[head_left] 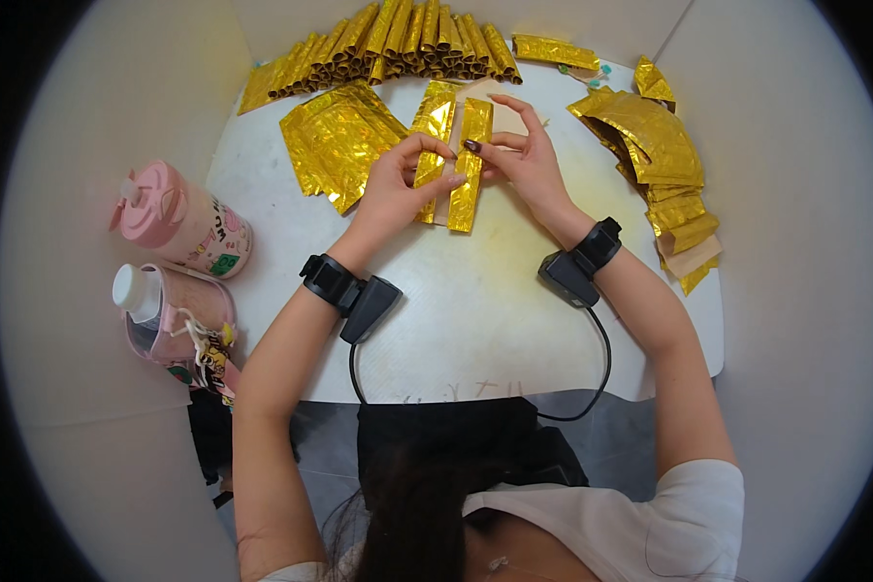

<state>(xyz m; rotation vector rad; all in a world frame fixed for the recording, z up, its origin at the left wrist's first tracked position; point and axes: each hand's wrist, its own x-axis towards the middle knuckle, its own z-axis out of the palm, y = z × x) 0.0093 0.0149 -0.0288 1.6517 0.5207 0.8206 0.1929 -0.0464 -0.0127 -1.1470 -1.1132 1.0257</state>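
Both hands work on a sheet of gold foil paper (468,206) at the middle of the table's far half. Its two long sides lie folded inward as gold strips, with a narrow tan gap between them. My left hand (403,184) grips the left strip, its thumb reaching across to the right strip. On the right strip's upper part presses the thumb of my right hand (526,170), with some fingers behind the paper and the index finger raised. A tan sheet (502,105) shows partly behind the right hand.
Rolled gold foil pieces (388,44) are heaped at the back. Flat gold sheets (335,136) lie left of my hands, and more folded gold sheets (655,145) at the right. A pink lidded tumbler (189,218) and a clear pinkish bottle (194,296) stand left. White walls (786,242) enclose the table.
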